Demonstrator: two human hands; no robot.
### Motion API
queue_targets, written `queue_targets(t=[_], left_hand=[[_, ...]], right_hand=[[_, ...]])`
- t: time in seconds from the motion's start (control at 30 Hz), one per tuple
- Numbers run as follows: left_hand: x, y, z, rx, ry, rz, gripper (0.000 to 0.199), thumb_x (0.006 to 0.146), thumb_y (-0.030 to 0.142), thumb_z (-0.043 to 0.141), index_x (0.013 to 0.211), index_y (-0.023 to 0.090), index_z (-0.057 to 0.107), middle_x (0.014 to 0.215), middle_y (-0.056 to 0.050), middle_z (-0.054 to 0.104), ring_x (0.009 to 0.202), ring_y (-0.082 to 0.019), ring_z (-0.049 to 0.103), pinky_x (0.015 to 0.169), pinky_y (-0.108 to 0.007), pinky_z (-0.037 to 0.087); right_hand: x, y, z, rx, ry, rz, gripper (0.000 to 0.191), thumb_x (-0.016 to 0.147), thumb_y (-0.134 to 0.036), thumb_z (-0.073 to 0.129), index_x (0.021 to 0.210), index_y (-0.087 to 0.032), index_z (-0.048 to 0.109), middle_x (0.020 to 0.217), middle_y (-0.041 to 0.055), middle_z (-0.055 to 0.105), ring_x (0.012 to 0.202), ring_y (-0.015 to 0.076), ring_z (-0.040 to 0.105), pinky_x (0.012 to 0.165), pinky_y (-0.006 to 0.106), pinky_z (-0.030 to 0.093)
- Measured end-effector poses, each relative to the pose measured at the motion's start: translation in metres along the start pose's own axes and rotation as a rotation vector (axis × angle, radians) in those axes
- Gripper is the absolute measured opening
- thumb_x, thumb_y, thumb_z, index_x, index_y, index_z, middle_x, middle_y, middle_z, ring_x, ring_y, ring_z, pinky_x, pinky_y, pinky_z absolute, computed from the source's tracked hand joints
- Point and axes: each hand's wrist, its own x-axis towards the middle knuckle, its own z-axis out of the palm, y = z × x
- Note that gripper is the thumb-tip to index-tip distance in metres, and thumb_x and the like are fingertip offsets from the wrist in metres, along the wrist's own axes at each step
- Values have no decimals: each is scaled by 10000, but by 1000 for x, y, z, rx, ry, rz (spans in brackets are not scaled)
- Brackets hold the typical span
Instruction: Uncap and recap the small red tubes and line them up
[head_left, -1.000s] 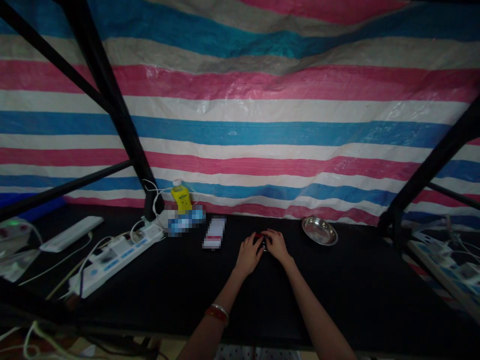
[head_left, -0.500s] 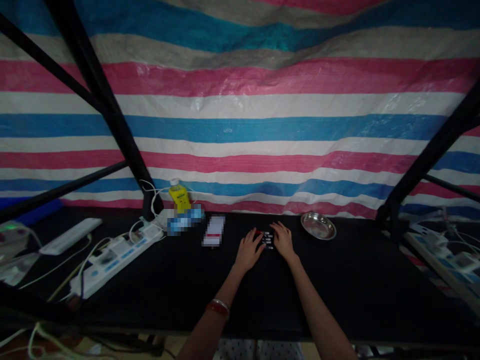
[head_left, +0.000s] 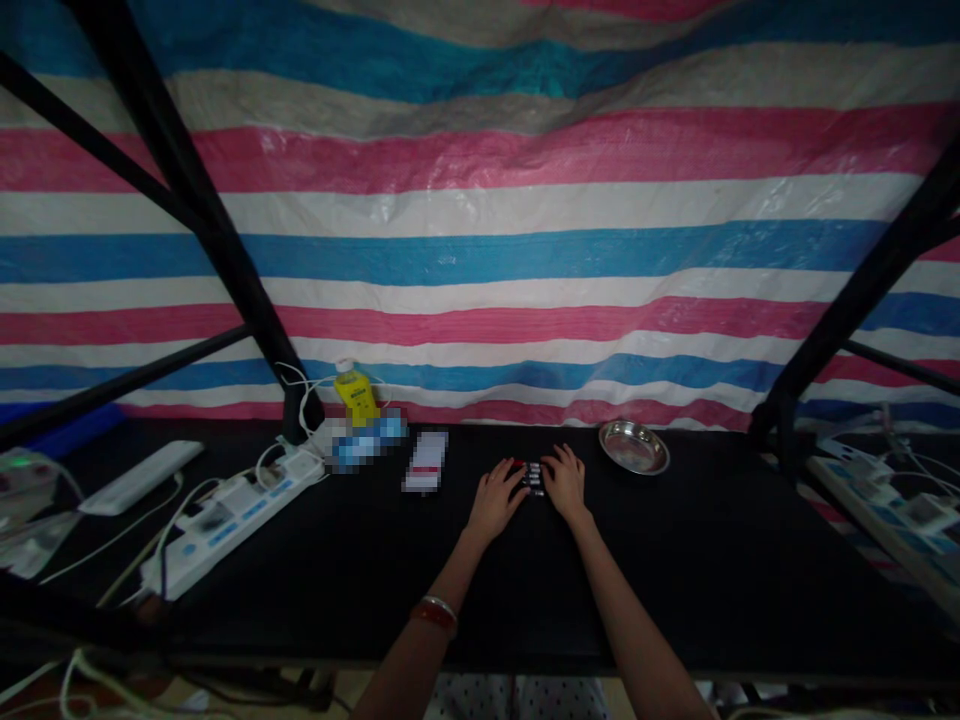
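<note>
Several small cylinders (head_left: 535, 477) lie side by side on the black table, dark with silvery parts and one with a red part at the far side; they look like batteries, but are too small to be sure. My left hand (head_left: 495, 498) lies at their left ends, palm down, fingers stretched and apart, fingertips at or touching them. At their right ends is my right hand (head_left: 565, 483), its fingers also extended, the fingertips close to or against the row. Neither hand is wrapped round anything. The fingers partly cover the cylinders' ends.
A shallow metal dish (head_left: 634, 447) stands to the right. At left are a phone-like blurred item (head_left: 427, 462), a blurred blue pack (head_left: 367, 440), a yellow bottle (head_left: 357, 395) and a power strip (head_left: 225, 525) with cables. Black frame posts (head_left: 225, 240) and a striped sheet (head_left: 525, 260) border the table (head_left: 337, 590).
My right hand has moved slightly left, closer to the right ends of the cylinders. My left hand stays nearly still. The whole view has shifted a little.
</note>
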Motion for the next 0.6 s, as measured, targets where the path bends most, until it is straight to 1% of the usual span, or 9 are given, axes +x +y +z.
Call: queue_targets(t=[0.13,0.3,0.4,0.47,0.6], left_hand=[[1,-1,2,-1,27,9,419,901,437,388,1302,322,416,1396,-58,384,1298,-225,322,999,-448,348],[1,-1,2,-13,71,42,389,893,414,420,1255,287,482,1354,-67,428,1260,-221,372,982,-412,380],[1,0,2,-12,75,42,377,893,409,421,1236,274,503,1345,-71,437,1255,-224,378,982,-408,384],[1,0,2,-10,68,34,394,896,413,411,1255,268,483,1362,-76,421,1266,-228,365,989,-411,376],[1,0,3,6,53,-7,459,908,427,364,1334,257,377,1421,-81,350,1302,-230,315,1013,-440,336]], right_hand=[[-1,-2,-1,-37,14,-9,270,829,-236,470,1018,-216,661,1272,102,527,1279,244,330,994,405,243],[-2,-9,-5,-103,44,-18,269,833,-227,463,1016,-209,660,1294,119,502,1282,258,319,993,414,234],[-2,-13,-5,-131,56,-20,266,837,-235,462,1013,-208,659,1299,122,496,1279,265,322,993,418,234],[-2,-14,-4,-140,58,-19,266,841,-246,460,1013,-208,660,1295,124,499,1274,269,327,990,420,237],[-2,-13,-2,-156,83,-3,276,852,-258,444,1013,-199,659,1280,133,509,1265,273,339,984,421,243]])
